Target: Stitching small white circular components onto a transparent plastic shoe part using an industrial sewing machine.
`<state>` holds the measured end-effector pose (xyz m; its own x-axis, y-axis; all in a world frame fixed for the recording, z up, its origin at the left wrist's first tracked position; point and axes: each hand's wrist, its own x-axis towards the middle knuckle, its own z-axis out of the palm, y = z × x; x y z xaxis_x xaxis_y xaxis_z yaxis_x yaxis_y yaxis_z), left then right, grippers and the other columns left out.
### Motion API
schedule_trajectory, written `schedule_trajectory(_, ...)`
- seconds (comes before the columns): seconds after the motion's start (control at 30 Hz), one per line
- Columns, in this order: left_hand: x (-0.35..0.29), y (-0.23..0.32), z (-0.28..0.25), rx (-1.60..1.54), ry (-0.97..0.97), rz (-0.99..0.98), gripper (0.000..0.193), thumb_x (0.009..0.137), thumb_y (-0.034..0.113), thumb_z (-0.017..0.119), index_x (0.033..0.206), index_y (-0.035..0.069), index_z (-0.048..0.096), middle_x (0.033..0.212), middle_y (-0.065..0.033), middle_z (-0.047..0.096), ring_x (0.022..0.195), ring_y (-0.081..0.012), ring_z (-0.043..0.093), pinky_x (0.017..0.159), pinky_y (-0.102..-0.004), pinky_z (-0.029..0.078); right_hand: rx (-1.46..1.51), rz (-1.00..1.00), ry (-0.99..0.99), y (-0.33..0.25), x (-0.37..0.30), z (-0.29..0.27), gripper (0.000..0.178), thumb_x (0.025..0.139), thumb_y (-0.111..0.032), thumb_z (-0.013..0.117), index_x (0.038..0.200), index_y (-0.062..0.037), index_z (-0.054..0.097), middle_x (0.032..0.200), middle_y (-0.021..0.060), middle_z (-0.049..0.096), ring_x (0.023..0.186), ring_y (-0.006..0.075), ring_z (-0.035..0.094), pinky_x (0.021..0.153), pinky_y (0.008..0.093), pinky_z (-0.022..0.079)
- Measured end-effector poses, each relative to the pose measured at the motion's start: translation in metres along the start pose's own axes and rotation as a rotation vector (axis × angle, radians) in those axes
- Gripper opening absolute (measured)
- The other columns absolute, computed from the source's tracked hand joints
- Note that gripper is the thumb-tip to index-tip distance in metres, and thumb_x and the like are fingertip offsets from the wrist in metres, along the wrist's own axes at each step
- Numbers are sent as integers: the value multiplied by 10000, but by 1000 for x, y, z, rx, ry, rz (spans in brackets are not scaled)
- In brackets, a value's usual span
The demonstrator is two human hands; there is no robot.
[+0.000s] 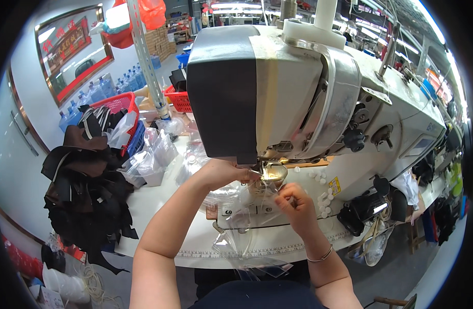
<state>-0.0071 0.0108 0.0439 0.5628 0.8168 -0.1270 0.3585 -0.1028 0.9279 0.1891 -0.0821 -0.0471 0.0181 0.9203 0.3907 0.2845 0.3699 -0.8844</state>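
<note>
A large industrial sewing machine point(293, 98) stands before me, and both my hands are under its head, by the needle area. My left hand point(223, 174) reaches in from the left, its fingertips pinched close to the needle; what they hold is too small to make out. Just right of the needle, my right hand point(296, 203) has its fingers curled in a pinch on clear plastic point(271, 186). More clear plastic sheeting point(239, 226) hangs down over the table's front edge toward my lap. A shiny metal part point(274, 172) sits beside the needle.
Small white round pieces point(325, 198) lie right of the needle. A ruler strip point(205, 254) runs along the table's front edge. Black fabric scraps point(84, 190) are heaped at left, near a red basket point(124, 105) and clear plastic bins point(153, 157). A black device point(352, 217) sits at right.
</note>
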Motion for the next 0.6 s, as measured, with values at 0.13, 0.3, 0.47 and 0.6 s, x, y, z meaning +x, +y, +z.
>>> schedule_trajectory(0.13, 6, -27, 1, -236, -27, 57, 264, 724, 172, 721, 915, 9, 640, 789, -47, 614, 719, -123, 569, 668, -243, 465, 269, 173, -46, -15, 4, -9, 103, 833, -109, 615, 780, -38, 563, 666, -21, 557, 558, 31, 485, 499, 170, 382)
schedule_trajectory(0.3, 4, -40, 11, -475, 25, -2, 214, 747, 138, 709, 862, -12, 609, 762, -43, 602, 682, -112, 562, 624, -223, 443, 259, 149, -38, -20, 18, -28, 89, 817, -86, 630, 774, -36, 571, 624, -19, 544, 538, 33, 487, 494, 163, 388)
schedule_trajectory(0.47, 8, -50, 23, -579, 29, 89, 159, 758, 153, 697, 774, 33, 595, 668, -22, 591, 593, -78, 536, 541, -218, 407, 208, 159, -7, -26, 34, -39, 68, 778, -60, 659, 776, -35, 595, 619, -26, 534, 529, 27, 478, 483, 158, 369)
schedule_trajectory(0.6, 4, -52, 30, -596, 101, 121, 165, 764, 148, 689, 762, 31, 572, 660, -28, 584, 579, -77, 527, 536, -218, 404, 169, 215, 0, -23, 48, -45, 97, 761, -80, 678, 757, -38, 591, 608, -29, 526, 516, 28, 468, 474, 159, 352)
